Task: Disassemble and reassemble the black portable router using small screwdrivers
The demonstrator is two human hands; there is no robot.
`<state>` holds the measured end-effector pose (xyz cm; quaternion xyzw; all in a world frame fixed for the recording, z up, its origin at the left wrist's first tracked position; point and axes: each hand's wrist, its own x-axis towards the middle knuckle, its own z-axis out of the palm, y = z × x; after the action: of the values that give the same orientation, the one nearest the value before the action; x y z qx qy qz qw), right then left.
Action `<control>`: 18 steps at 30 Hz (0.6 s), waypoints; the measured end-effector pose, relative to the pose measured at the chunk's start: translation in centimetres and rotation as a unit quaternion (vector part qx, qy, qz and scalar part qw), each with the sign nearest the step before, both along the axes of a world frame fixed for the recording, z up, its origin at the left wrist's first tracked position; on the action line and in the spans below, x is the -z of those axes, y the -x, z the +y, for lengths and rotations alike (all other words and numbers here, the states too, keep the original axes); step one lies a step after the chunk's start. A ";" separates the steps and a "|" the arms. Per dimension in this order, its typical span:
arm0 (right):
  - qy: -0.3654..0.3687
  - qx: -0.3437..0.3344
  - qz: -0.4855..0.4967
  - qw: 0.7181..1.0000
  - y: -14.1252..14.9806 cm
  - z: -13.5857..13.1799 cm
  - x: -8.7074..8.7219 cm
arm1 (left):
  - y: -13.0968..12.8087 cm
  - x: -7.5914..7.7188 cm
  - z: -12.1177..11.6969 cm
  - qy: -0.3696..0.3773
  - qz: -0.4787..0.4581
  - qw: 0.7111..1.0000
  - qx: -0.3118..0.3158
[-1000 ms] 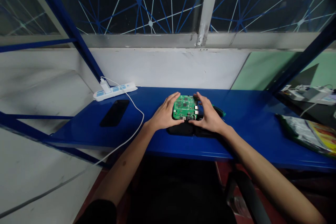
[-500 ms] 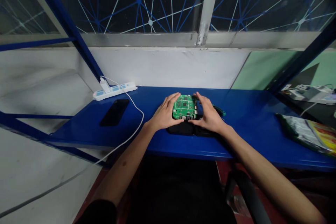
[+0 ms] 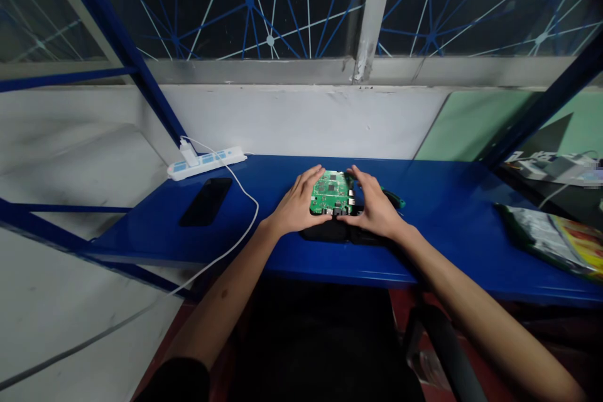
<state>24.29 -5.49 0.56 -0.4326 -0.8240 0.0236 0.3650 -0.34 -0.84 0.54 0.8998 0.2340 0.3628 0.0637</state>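
A green circuit board (image 3: 331, 191), chips facing up and metal ports on its right and near edges, is held between both hands. My left hand (image 3: 298, 202) grips its left side, thumb along the near edge and fingers at the far left corner. On the opposite side, my right hand (image 3: 375, 206) has its thumb at the near edge and fingers by the far right corner. Beneath the board, partly covered, are flat black pieces (image 3: 326, 232) on the blue table. A dark green-handled tool (image 3: 394, 198) lies behind my right hand, mostly hidden by it.
On the left of the blue table (image 3: 452, 226) lies a black phone (image 3: 206, 202). A white power strip (image 3: 207, 163) with a charger sits behind it, and its white cable (image 3: 247, 235) runs toward me. A shiny packet (image 3: 556, 242) rests at the right.
The circuit board tilts very slightly between my hands, and the light on it shifts. Both hands keep their grip and stay almost in place.
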 end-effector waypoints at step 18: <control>0.018 -0.024 0.007 1.000 -0.7 -0.3 -0.6 | -0.1 -0.1 -0.1 0.005 -0.030 1.000 0.008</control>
<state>24.95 -5.80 1.13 -0.4196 -0.8308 0.0504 0.3622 -0.22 -0.91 0.64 0.8898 0.2267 0.3882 0.0777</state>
